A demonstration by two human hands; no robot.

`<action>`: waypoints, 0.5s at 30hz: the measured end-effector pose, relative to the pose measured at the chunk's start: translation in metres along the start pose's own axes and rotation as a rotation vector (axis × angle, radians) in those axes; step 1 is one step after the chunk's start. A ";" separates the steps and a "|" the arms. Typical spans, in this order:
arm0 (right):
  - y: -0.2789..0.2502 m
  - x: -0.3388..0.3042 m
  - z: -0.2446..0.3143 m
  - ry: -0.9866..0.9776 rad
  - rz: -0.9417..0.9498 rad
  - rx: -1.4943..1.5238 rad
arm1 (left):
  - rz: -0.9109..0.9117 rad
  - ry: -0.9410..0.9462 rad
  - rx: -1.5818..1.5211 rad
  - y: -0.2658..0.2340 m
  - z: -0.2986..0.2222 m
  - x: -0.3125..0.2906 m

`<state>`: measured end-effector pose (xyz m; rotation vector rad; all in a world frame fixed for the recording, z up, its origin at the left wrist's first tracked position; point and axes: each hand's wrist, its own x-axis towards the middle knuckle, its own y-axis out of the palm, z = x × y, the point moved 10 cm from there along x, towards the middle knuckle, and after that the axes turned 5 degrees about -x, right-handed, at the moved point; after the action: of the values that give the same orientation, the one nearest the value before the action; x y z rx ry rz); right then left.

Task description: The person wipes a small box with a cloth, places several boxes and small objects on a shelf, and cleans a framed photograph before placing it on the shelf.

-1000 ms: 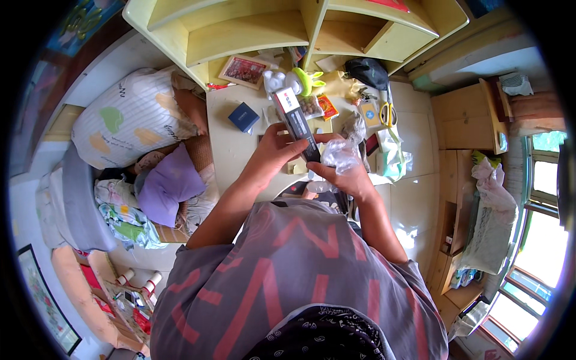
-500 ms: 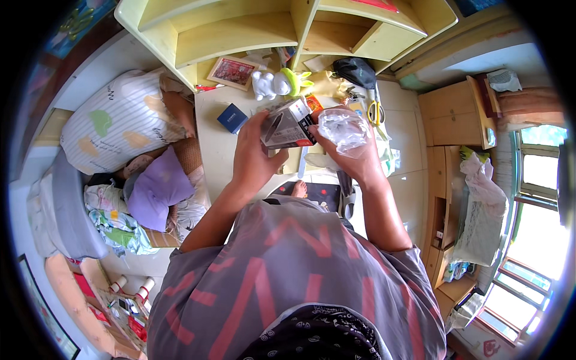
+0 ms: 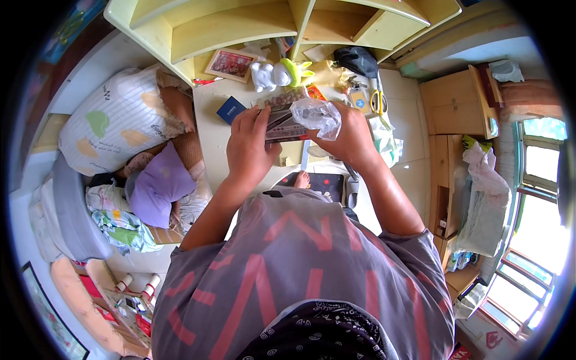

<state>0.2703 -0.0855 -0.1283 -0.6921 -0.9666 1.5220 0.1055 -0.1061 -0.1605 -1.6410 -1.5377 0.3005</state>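
Observation:
Over the desk (image 3: pixel 210 138), my left hand (image 3: pixel 249 144) grips a small printed carton (image 3: pixel 287 131), grey and black with white parts, its fingers wrapped round the left end. My right hand (image 3: pixel 348 135) is closed on a crumpled see-through plastic bag (image 3: pixel 318 113), which lies against the right end of the carton. The right fingertips are partly hidden behind the bag, so whether they also touch the carton is unclear. A dark blue small box (image 3: pixel 230 110) rests on the desk just beyond my left hand.
Behind the carton sit a plush toy (image 3: pixel 270 77) with a yellow-green hood, a framed picture (image 3: pixel 231 65) and a black pouch (image 3: pixel 355 60). Yellow-handled scissors (image 3: pixel 378 102) lie at the right edge. A pale shelf unit (image 3: pixel 234 36) rises at the back; a purple pillow (image 3: pixel 161 186) is at left.
My right hand has brought the plastic bag leftward against the carton, covering its right end. The carton has turned to lie more level, and my left hand stays on it.

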 end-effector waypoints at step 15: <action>0.005 -0.006 -0.028 0.261 0.250 0.985 | 0.211 -0.197 -0.714 0.035 0.008 -0.002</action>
<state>0.2928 -0.0860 -0.1465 -0.2714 0.1266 1.8175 0.1241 -0.1004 -0.1904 -2.3945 -1.7346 0.0113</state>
